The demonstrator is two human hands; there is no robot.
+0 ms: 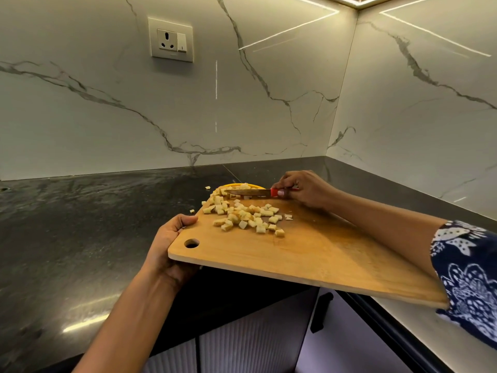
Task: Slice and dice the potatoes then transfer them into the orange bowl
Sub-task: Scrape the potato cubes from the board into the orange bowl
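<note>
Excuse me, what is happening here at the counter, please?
A person is tipping diced potato toward a bowl. The left hand grips the wooden cutting board at its corner, lifted above the dark countertop. The right hand holds a red-handled knife, blade across the board's far end. Most potato cubes lie on the board; the orange bowl shows just behind it.

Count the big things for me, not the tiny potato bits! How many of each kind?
Hands: 2 (left hand, right hand)
Cutting board: 1
Knife: 1
Orange bowl: 1, mostly hidden behind the board
Wall socket: 1
Total: 6
</note>
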